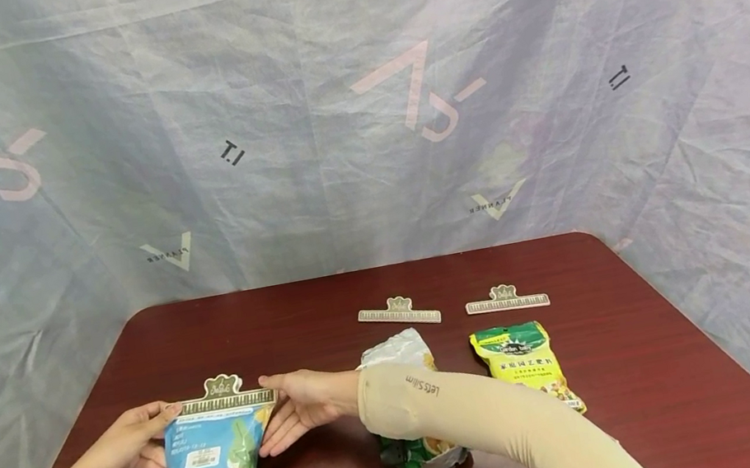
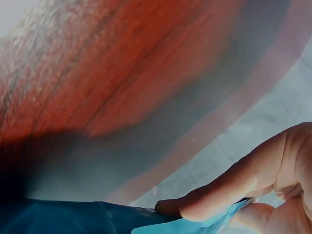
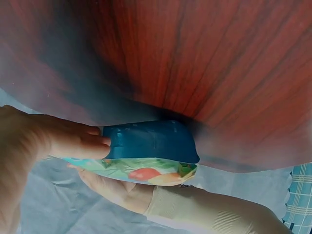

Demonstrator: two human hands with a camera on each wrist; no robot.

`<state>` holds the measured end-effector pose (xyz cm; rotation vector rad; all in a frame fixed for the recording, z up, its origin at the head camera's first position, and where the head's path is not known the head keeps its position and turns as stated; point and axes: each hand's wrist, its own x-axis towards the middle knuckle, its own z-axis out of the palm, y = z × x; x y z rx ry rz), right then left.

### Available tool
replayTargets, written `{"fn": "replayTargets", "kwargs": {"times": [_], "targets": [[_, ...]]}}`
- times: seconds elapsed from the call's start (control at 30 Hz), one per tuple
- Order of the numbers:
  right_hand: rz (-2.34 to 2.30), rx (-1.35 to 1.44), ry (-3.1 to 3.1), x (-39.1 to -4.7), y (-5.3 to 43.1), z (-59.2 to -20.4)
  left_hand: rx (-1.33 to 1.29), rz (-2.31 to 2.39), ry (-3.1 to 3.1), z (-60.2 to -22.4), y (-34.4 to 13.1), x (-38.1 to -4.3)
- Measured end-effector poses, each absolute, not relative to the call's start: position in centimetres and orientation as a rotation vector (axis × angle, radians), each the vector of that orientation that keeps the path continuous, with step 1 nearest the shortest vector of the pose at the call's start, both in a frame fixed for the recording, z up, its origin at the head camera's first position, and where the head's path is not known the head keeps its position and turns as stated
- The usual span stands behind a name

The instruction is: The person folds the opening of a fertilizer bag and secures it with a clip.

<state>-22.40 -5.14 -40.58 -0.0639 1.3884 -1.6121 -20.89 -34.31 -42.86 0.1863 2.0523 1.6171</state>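
Note:
A blue bag [image 1: 208,464] printed with oranges, a red fruit and leaves is at the table's near left. Across its top edge sits a wide clip [image 1: 227,400] with a ruler-like bar. My left hand [image 1: 128,446] pinches the bag's upper left corner at one end of the clip. On the other side, my right hand [image 1: 317,399] holds the upper right corner, thumb at the clip's end and fingers behind the bag. In the left wrist view, fingers [image 2: 219,197] grip the blue edge. The right wrist view shows the bag's dark blue back [image 3: 151,139] between both hands.
Under my right forearm lies a crumpled white and green bag [image 1: 399,351], partly hidden. A yellow and green bag [image 1: 522,363] lies right of it. Two similar clips, a left clip [image 1: 399,313] and a right clip [image 1: 507,301], lie farther back on the dark red table [image 1: 271,327].

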Motion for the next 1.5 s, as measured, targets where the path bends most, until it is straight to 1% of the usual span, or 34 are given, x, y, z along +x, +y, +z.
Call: {"fn": "replayTargets", "kwargs": {"times": [0.57,1.0,1.23,1.5], "targets": [[-1.641,-0.024,1.389,-21.9,-5.4,-41.4,0.049,1.580,2.034,-43.9,-33.9,-21.5],[-1.696,0.034,1.374,-21.5,-5.6,-41.6,-0.164,1.537,2.065,-44.3,-33.6,-21.6],[-1.698,0.026,1.399,-21.3,-5.7,-41.7,-0.201,1.550,2.012,-44.1,-33.8,-21.6],[-1.688,0.026,1.409,-21.4,-5.8,-41.9,-0.175,1.529,1.998,-44.0,-33.8,-21.6]]}}
